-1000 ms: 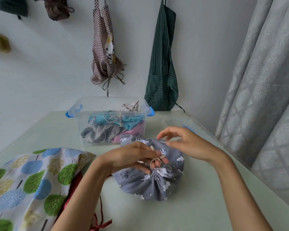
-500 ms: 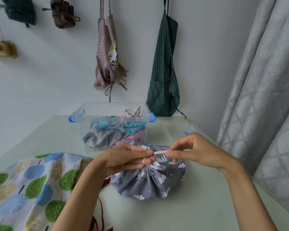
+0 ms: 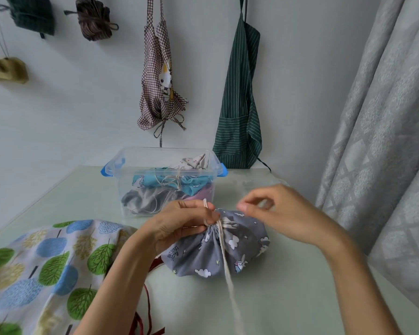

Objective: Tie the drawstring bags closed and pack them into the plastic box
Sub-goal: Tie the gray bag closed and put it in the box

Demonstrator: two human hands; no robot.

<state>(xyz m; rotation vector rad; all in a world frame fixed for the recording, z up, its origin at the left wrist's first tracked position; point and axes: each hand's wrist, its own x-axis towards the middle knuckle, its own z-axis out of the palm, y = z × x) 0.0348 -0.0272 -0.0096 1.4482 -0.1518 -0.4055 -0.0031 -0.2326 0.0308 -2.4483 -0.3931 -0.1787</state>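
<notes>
Home room, aprons (image 3: 238, 100) hung on wall, grey curtain (image 3: 382, 117), table (image 3: 288, 298)

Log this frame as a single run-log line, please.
left hand pinches cord at grey bag neck | right hand above bag, grip unclear | plastic box part-filled

The right hand (image 3: 279, 213) is smeared by motion blur, so whether anything is pinched between its thumb and forefinger cannot be told. The cream drawstring (image 3: 224, 252) is blurred along its lower length and is cut off by the bottom edge. The gathered neck of the grey drawstring bag (image 3: 230, 250) is partly hidden behind the left hand (image 3: 179, 226). The tree-print bag (image 3: 41, 272) is cut off at the left and bottom edges. The bags packed in the plastic box (image 3: 131, 163) are seen only through its cloudy wall, and their number cannot be counted.
</notes>
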